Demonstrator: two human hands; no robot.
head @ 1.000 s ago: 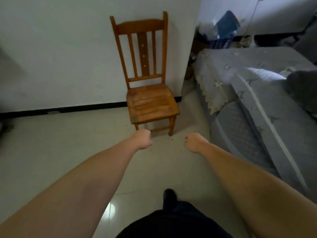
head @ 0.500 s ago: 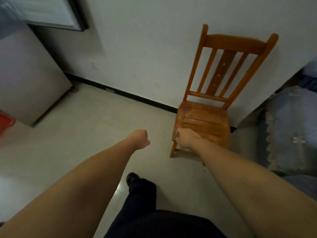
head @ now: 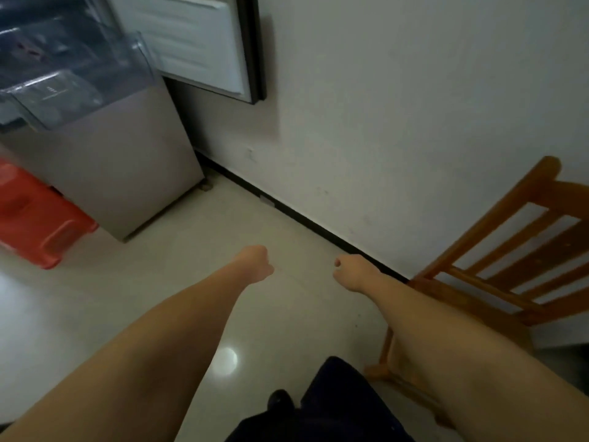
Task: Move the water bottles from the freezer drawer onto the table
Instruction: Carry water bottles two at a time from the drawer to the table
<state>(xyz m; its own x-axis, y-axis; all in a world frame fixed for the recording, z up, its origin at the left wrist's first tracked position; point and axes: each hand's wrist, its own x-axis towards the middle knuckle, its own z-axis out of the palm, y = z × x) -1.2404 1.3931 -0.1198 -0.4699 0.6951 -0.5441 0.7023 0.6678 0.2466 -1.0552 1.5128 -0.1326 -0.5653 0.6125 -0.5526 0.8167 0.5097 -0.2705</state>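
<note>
I see the pale wall (head: 414, 106) filling the upper right, meeting the glossy floor (head: 127, 298) at a dark skirting line. At upper left stands the freezer (head: 105, 173), its door (head: 197, 43) swung wide and clear drawers (head: 73, 87) pulled out; the blur keeps me from telling any bottles inside. A wooden chair (head: 497, 275) sits right, a red stool (head: 35, 218) far left. My left hand (head: 256, 264) and right hand (head: 350, 272) are both curled into fists, holding nothing.

Bare floor (head: 280, 237) between fridge (head: 105, 173), chair (head: 497, 266)
</note>
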